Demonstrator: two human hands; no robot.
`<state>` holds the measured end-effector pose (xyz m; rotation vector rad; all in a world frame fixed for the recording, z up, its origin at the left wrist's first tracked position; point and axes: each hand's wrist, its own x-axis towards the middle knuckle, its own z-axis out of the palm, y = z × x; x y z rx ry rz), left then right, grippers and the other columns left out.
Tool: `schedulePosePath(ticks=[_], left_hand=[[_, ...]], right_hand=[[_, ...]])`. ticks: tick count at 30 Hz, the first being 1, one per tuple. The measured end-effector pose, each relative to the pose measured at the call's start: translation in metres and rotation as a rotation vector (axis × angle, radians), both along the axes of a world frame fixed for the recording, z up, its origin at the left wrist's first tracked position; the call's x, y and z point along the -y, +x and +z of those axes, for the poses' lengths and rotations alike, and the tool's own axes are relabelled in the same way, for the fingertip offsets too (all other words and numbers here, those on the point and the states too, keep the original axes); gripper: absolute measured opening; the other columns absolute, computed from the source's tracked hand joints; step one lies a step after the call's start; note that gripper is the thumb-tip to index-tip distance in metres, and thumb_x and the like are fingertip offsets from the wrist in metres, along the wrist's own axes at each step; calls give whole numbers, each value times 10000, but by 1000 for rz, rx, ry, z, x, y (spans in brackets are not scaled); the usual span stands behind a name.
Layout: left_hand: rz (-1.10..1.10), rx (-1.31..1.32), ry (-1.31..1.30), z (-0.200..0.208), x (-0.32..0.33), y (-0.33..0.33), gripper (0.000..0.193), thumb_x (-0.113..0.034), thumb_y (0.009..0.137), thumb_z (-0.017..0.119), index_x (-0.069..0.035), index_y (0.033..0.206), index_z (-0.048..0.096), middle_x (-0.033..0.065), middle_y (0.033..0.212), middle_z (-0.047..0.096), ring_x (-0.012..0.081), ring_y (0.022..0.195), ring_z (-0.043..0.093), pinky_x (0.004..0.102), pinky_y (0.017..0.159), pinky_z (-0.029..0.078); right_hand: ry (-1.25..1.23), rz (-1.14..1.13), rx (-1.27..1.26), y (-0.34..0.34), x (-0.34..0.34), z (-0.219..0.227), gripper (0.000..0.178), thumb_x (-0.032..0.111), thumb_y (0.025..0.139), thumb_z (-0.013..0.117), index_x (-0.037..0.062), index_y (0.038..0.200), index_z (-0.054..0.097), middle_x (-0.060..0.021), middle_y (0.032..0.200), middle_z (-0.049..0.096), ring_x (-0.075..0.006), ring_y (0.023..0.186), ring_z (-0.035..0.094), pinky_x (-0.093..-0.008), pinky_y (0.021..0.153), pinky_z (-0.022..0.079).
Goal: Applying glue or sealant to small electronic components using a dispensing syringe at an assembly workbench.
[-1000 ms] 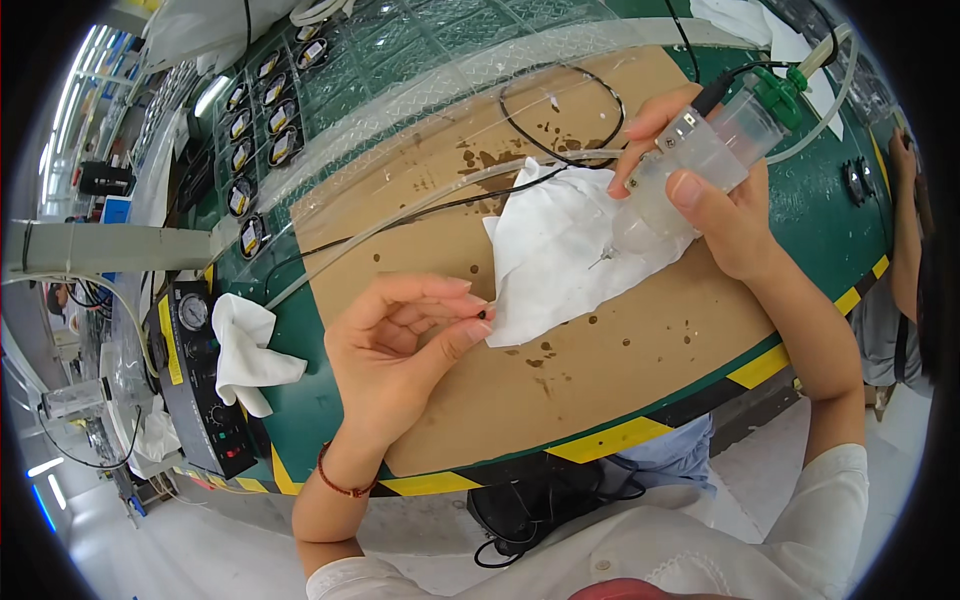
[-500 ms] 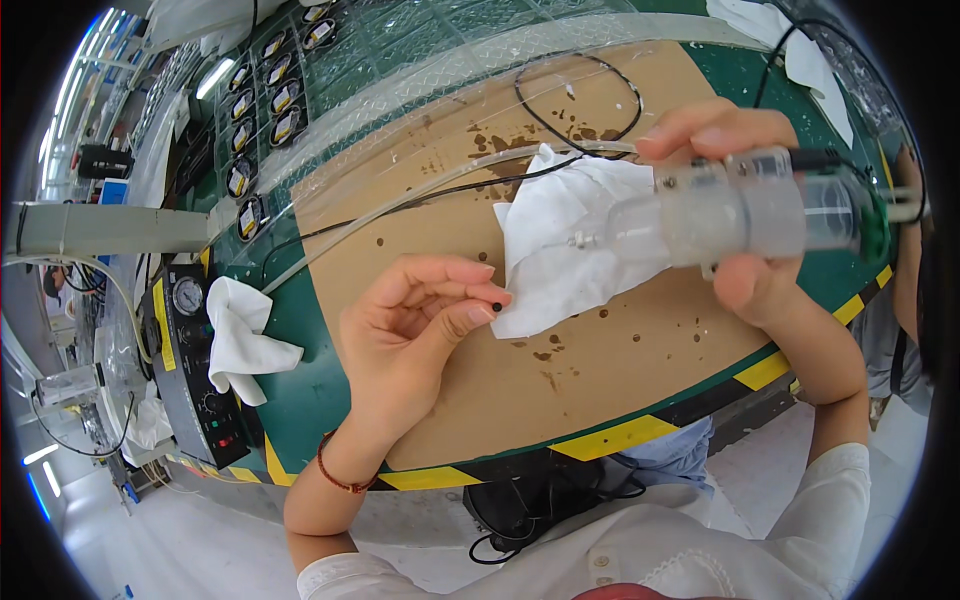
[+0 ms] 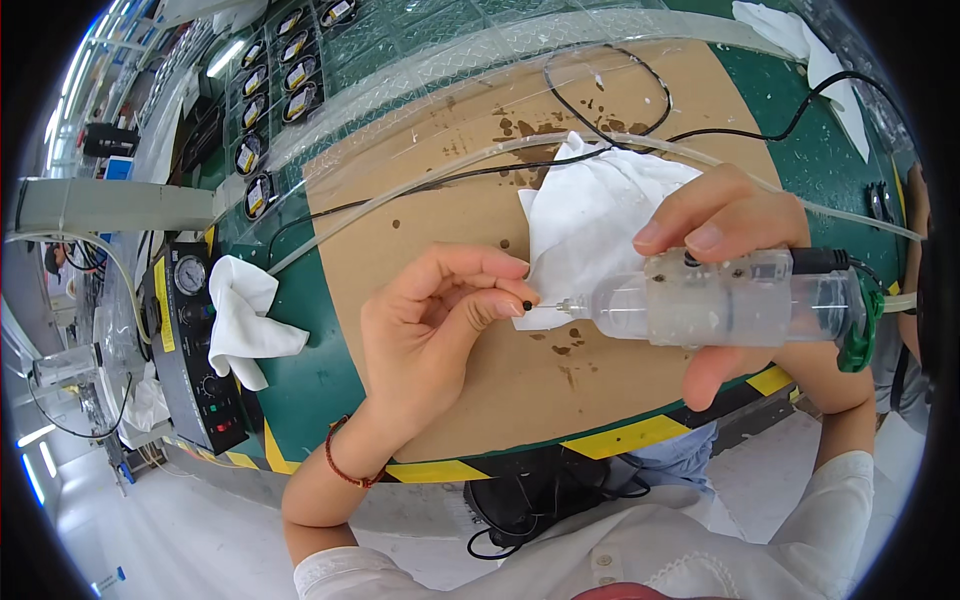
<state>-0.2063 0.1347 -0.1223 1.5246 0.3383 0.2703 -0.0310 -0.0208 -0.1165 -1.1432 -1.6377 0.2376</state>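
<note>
Between the thumb and forefinger of my left hand point(image 3: 425, 325) is a tiny black round part point(image 3: 528, 305). My right hand point(image 3: 735, 225) grips a clear dispensing syringe point(image 3: 720, 305) with a frosted sleeve round its barrel and a green cap point(image 3: 860, 325) at its right end. The syringe lies level, its thin needle point(image 3: 552, 306) pointing left with the tip at the black part; I cannot tell whether they touch. Beneath and behind the needle, a crumpled white cloth point(image 3: 590, 210) rests on brown cardboard point(image 3: 400, 270).
A black dispenser box point(image 3: 195, 340) with a gauge stands at the left, a white cloth point(image 3: 250, 315) beside it. Black cable point(image 3: 480, 172) and a pale hose point(image 3: 410, 185) cross the cardboard. Several black round parts point(image 3: 300, 103) sit in a clear tray at the back left. Striped tape point(image 3: 620, 438) marks the front edge.
My right hand has brought the syringe down and levelled it, the needle now meeting the black part in view. My left hand has shifted slightly right, still pinching that part.
</note>
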Motion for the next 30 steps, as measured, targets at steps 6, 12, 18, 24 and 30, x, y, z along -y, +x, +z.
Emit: schedulePosePath(ticks=[6, 12, 18, 24, 30], left_hand=[[-14, 21, 26, -2, 0, 0, 156, 86, 771, 483, 42, 915, 524, 96, 804, 587, 127, 760, 571, 207, 673, 446], [-7, 20, 13, -2, 1, 0, 157, 91, 772, 479, 44, 915, 525, 96, 811, 586, 126, 760, 571, 207, 673, 447], [-10, 43, 10, -4, 1, 0, 154, 88, 770, 486, 46, 913, 525, 99, 823, 584, 129, 769, 573, 211, 676, 448], [-4, 43, -14, -3, 2, 1, 158, 97, 761, 494, 50, 908, 523, 104, 826, 583, 135, 771, 573, 220, 682, 454], [1, 62, 1, -4, 0, -1, 162, 100, 758, 496, 53, 911, 520, 114, 829, 583, 138, 769, 570, 222, 687, 455]], right_hand=[[-12, 25, 6, -1, -2, -1, 696, 402, 539, 753, 50, 1025, 400, -159, 918, 496, -155, 731, 516, -211, 585, 427], [-17, 7, -31, -3, -1, -3, 668, 377, 554, 755, 52, 1020, 404, -158, 922, 497, -162, 744, 523, -228, 601, 434], [-45, -7, -26, -4, 0, -2, 654, 367, 563, 753, 54, 1019, 404, -159, 921, 497, -169, 755, 526, -237, 606, 435], [-31, -3, -38, -5, 0, -4, 633, 361, 569, 751, 57, 1005, 408, -159, 914, 500, -179, 762, 531, -242, 616, 437], [-49, -28, -18, -7, -1, 1, 611, 342, 568, 756, 66, 990, 412, -157, 892, 510, -190, 757, 539, -257, 632, 444]])
